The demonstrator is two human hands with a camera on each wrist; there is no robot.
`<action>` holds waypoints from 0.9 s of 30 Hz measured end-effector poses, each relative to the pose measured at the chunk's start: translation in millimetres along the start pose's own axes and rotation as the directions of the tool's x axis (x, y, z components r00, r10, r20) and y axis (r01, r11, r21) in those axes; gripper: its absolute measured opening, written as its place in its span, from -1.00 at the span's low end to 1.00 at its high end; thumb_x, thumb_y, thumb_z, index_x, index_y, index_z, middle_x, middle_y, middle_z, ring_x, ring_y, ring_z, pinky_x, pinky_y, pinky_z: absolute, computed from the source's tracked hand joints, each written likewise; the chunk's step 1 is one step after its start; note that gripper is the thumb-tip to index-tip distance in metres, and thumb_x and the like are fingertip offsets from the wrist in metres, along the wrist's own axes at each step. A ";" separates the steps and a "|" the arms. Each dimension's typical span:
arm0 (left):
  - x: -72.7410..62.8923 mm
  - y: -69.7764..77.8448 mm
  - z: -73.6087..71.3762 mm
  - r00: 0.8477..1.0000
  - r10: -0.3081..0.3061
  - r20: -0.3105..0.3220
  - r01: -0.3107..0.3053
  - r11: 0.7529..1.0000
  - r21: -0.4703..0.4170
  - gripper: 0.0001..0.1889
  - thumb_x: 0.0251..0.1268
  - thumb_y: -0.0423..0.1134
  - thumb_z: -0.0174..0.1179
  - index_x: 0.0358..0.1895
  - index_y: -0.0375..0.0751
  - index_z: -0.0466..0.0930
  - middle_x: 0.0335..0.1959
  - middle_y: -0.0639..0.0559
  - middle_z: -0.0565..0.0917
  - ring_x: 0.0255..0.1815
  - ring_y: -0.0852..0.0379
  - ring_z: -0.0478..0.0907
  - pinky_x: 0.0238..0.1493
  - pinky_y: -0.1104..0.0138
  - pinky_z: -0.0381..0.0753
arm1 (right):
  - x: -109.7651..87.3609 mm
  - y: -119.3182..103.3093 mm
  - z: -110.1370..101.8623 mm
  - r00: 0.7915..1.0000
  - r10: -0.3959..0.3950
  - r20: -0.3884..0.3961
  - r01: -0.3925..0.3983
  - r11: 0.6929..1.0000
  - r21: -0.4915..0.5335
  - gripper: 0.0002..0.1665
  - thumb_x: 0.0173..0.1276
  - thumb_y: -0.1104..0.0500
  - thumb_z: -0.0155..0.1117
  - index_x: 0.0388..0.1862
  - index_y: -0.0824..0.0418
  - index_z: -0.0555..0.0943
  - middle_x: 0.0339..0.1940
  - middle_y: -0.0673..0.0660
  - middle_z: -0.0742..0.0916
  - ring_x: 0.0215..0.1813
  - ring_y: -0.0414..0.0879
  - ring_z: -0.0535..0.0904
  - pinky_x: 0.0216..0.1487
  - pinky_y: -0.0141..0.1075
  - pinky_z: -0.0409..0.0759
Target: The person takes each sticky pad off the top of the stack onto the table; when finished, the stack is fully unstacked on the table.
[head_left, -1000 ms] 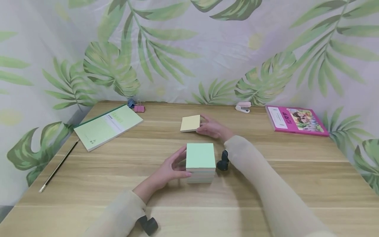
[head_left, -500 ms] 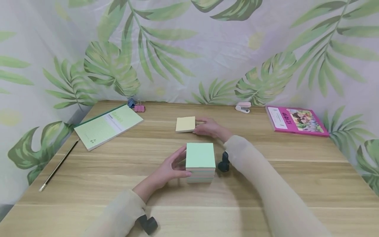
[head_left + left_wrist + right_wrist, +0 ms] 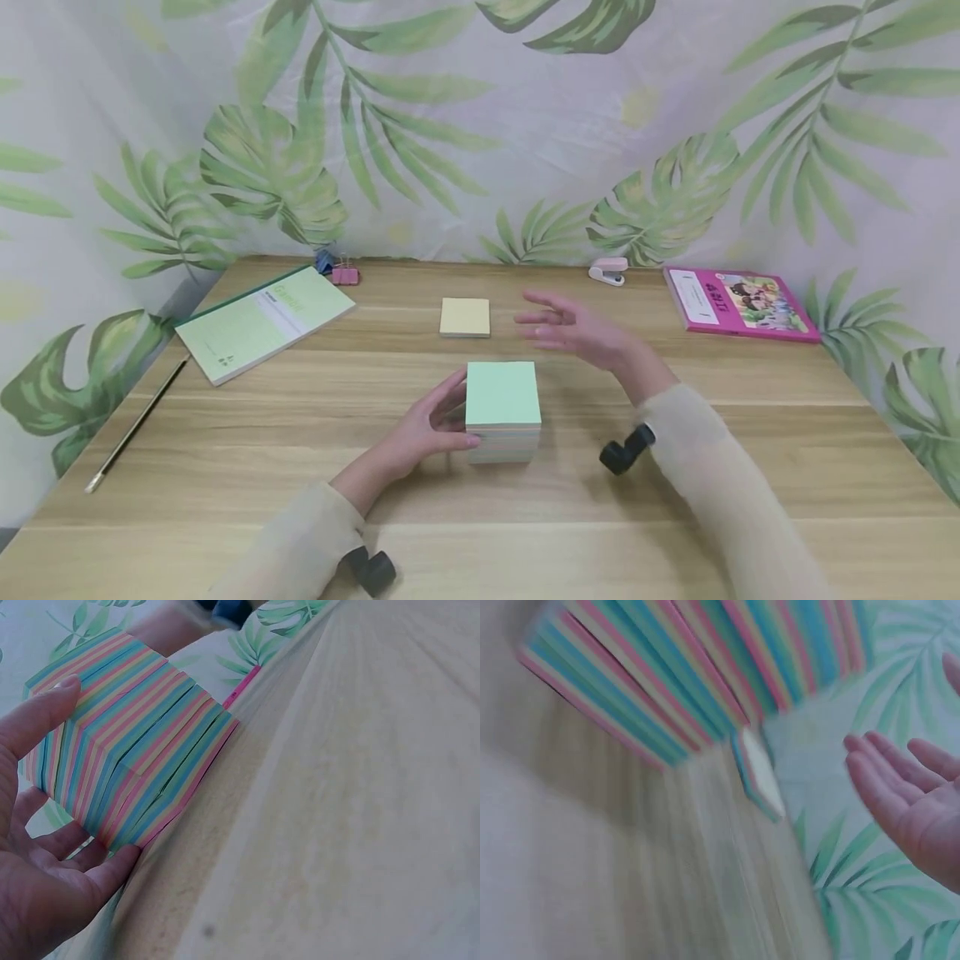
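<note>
A tall square stack of coloured sticky notes (image 3: 502,393), mint green on top, stands mid-table in the head view. My left hand (image 3: 411,435) holds its left side, thumb on the near face and fingers along the side behind. In the left wrist view the stack (image 3: 142,735) shows pink, blue and yellow layered edges between thumb and fingers. Farther back, a thin yellow sticky note pad (image 3: 465,318) lies flat on the table. To its right my right hand (image 3: 581,332) is in the air, fingers spread and holding nothing; in the right wrist view this hand (image 3: 922,806) is apart from the small pad (image 3: 756,776).
A green notebook (image 3: 266,323) lies at the back left, with a pencil (image 3: 138,423) along the left edge. Blue and pink binder clips (image 3: 345,275) sit behind it. A pink stapler (image 3: 608,271) and a pink book (image 3: 741,305) are at the back right.
The right hand slid the yellow pad a little leftward, let go of it, and drew back to the right with fingers opened. The left hand stayed at the stack.
</note>
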State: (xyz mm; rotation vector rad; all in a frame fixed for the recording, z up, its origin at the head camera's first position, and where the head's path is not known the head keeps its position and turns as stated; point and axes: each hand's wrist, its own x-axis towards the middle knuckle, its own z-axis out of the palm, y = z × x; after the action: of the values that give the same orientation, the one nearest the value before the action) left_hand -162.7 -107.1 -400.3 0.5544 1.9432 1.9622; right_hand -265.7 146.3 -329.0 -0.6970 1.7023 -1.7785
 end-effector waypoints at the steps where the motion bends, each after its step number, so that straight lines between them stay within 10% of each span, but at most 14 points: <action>1: -0.1 0.2 -0.3 1.000 -0.003 -0.002 0.003 1.000 0.003 -0.08 -0.12 -0.38 0.30 0.33 -0.08 -0.09 0.26 -0.21 0.10 0.22 -0.06 0.10 0.11 0.17 0.23 | -7.1 -0.3 5.5 0.999 -0.022 0.024 0.023 0.999 -0.028 -0.25 0.22 0.36 0.03 0.33 0.22 -0.03 0.22 0.37 0.26 0.18 0.19 0.22 0.17 0.01 0.11; 8: -0.7 0.8 -0.9 1.000 -0.002 -0.004 0.002 1.000 0.004 -0.09 -0.12 -0.40 0.30 0.33 -0.06 -0.07 0.25 -0.20 0.12 0.22 -0.05 0.09 0.12 0.15 0.23 | -37.5 16.1 38.2 0.989 -0.065 0.130 0.084 0.985 -0.151 0.07 0.03 0.15 0.32 0.35 0.18 -0.16 0.28 0.32 0.13 0.26 0.14 0.07 0.20 -0.07 0.11; 27: 0.6 0.3 0.7 1.000 0.014 -0.007 -0.014 1.000 0.005 -0.11 -0.13 -0.38 0.31 0.31 -0.01 0.00 0.24 -0.15 0.15 0.21 -0.03 0.11 0.08 0.19 0.29 | -60.9 28.2 41.2 0.989 -0.108 -0.103 0.077 0.960 -0.270 -0.05 -0.04 0.35 0.33 0.29 0.28 0.03 0.16 0.35 0.35 0.16 0.09 0.28 0.14 -0.18 0.25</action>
State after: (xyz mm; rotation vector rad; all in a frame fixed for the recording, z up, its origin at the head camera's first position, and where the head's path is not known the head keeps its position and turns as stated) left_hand -162.8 -106.2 -400.1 0.5652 1.9539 1.9710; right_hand -192.4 160.4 -353.9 -0.8117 2.0435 -1.6981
